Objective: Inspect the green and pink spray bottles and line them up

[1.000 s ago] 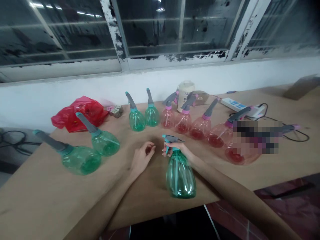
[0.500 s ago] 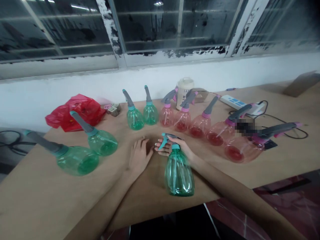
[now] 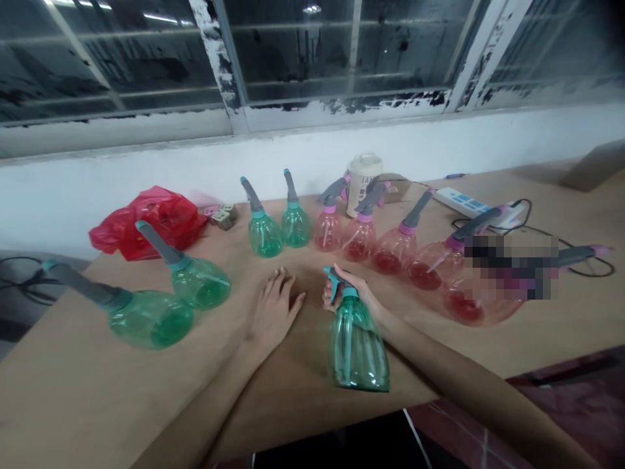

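Observation:
A clear green spray bottle [image 3: 360,348] with a grey and teal trigger head is in my right hand [image 3: 359,286]. My fingers wrap round the head and trigger, and the bottle leans a little, its base toward me. Resting on the wooden table [image 3: 161,397], my left hand [image 3: 279,303] lies flat with its fingers stretched out and holds nothing. Beyond it stand two green spray bottles [image 3: 265,234]. Two more green spray bottles [image 3: 200,283] are to its left. A row of pink spray bottles [image 3: 359,240] curves away to the right.
At the back left lies a red plastic bag [image 3: 149,225], near some small blocks [image 3: 224,217]. A white cup [image 3: 364,179] stands behind the pink bottles. On the right are a power strip [image 3: 471,203] with black cables and a brown box [image 3: 596,166]. A window wall runs behind the table.
My right fingers, extended before, have curled in round the trigger. The held bottle has shifted slightly right and tilted more. My left hand has hardly moved.

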